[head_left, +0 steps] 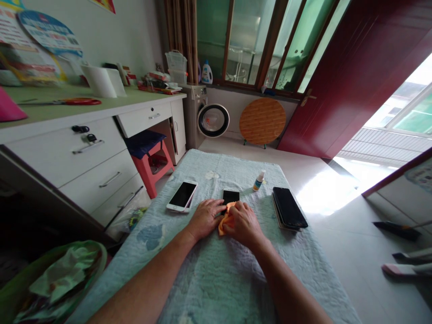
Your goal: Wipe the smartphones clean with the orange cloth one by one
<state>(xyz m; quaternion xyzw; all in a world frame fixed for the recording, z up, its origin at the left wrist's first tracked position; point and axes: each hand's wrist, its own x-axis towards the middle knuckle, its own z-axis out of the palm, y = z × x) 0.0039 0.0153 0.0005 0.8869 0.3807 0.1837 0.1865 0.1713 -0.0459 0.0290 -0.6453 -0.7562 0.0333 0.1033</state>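
Observation:
A white-framed smartphone (231, 195) with a dark screen lies on the quilted cloth in front of me, its near part covered by my hands. My left hand (205, 219) holds its left edge, fingers reaching onto the phone. Bunched in my right hand (246, 224) is an orange cloth (227, 224), pressed against the phone's screen. To the left, a white smartphone (182, 196) rests on another device. A small spray bottle (258, 181) stands beyond my right hand. Further right, a black smartphone (289, 208) lies on top of a stack.
The light-blue quilted cloth (209, 279) covers the table. A desk with drawers (101, 157) and a red stool (155, 164) stand at left, above a green waste bin (101, 256). A washing machine (195, 108) has its door open. Brooms (398, 230) lie at right.

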